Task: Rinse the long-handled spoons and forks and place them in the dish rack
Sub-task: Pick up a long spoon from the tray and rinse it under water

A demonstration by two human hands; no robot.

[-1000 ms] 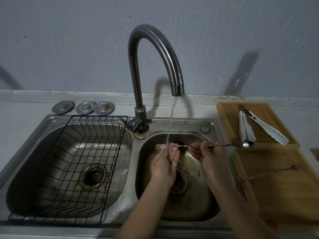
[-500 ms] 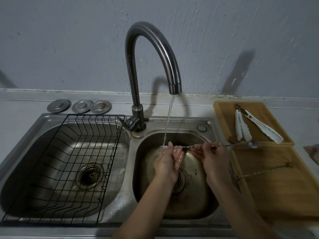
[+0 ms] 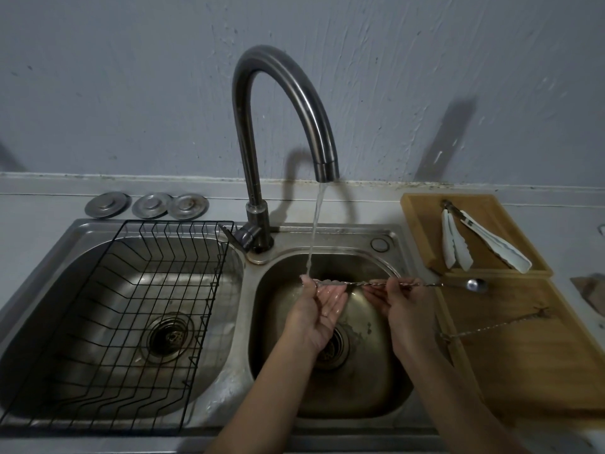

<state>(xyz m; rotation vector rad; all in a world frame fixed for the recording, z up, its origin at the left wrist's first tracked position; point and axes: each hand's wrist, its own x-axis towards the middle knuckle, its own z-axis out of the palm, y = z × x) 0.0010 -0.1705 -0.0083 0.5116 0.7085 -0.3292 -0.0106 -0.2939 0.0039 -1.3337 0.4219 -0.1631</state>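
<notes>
Steel long-handled spoon (image 3: 376,283) held level over the right basin (image 3: 370,388), twisted handle across, bowl end out past the right-hand fingers above the edge of a wooden tray (image 3: 523,371). Right hand (image 3: 406,309) pinched shut on the handle near its middle, fingers (image 3: 391,285) together around it. Left hand (image 3: 319,309) palm up beneath the other end, fingers (image 3: 330,294) loosely cupped, thumb pressing the tip; wet. Water from the faucet (image 3: 281,126) falling right onto that tip, at the left fingertips. Second twisted utensil (image 3: 491,326) lying on the tray, just right of the right hand. Black wire dish rack (image 3: 131,322) in the left basin, well left of the left fingers. White tongs (image 3: 474,244) on another tray beyond.
</notes>
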